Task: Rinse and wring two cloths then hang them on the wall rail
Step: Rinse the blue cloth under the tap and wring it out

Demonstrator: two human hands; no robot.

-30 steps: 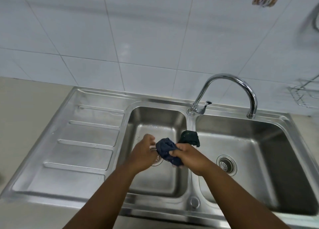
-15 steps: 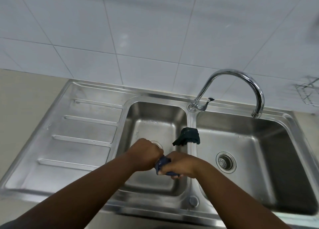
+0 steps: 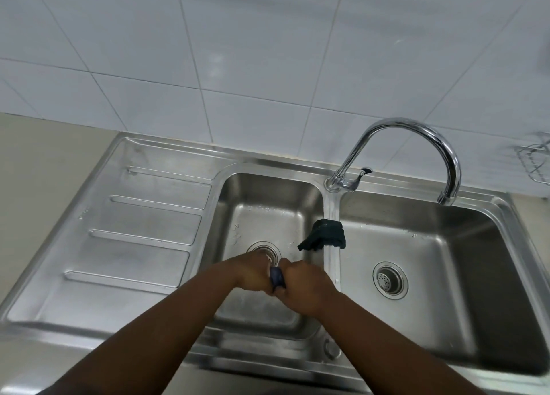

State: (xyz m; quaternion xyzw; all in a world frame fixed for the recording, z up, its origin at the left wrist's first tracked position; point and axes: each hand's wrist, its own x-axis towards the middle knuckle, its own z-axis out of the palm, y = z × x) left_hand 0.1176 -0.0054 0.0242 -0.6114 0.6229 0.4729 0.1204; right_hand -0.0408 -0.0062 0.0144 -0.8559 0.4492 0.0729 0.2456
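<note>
Both hands have come closer together since a moment ago, and now only a small part of the blue cloth (image 3: 277,277) shows between them. Going down in size: the steel sink (image 3: 166,222) fills the counter (image 3: 44,168), with its curved tap (image 3: 416,132) over the right basin. The left hand (image 3: 253,271) and right hand (image 3: 306,286) are clamped on the blue cloth above the left basin. A dark green cloth (image 3: 324,235) hangs over the divider between the basins.

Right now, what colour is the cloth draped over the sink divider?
Dark green cloth, nearly black; the head view shows it best.
</note>
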